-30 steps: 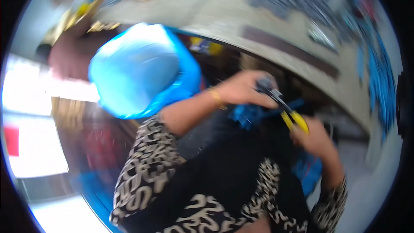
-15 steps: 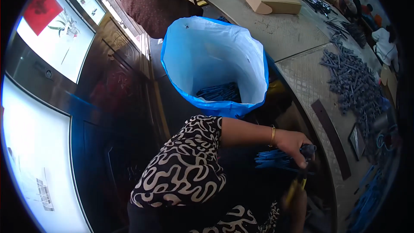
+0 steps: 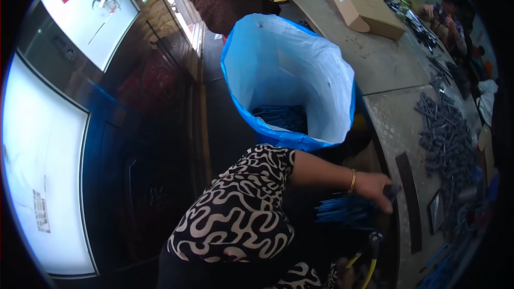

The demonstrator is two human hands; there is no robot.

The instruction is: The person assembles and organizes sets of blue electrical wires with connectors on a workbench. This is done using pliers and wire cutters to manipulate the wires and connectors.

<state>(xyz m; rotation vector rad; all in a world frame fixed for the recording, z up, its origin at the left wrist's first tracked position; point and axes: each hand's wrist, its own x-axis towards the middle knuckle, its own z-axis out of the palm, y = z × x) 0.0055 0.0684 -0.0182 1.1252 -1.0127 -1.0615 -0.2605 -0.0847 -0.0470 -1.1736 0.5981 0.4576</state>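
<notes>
**Hand work with yellow-handled pliers beside an open blue bag**

Clock positions are read about the centre of the view. At 4 o'clock, a small grey part (image 3: 394,190), blurred, is held at the fingertips of the left hand (image 3: 373,188); the fingers are bent narrowly about it, and the thumb is set lower. Toward 5 o'clock, the yellow-handled pliers (image 3: 371,261) are gripped by the right hand (image 3: 347,276), with the handles spread; the single fingers cannot be made out in the shadow. The pliers' head is pointed toward 12 o'clock, below the left hand and apart from the grey part. A bundle of blue rods (image 3: 342,210) is seen just beside the left hand, on its 8 o'clock side. At 1 o'clock, the blue bag (image 3: 321,48) is stood open, and dark blue rods (image 3: 281,116) are contained at its bottom. The workbench (image 3: 393,78) is covered at 3 o'clock by a heap of grey parts (image 3: 447,142); a flat dark strip (image 3: 409,203) is laid at 4 o'clock, near the bench edge.
</notes>
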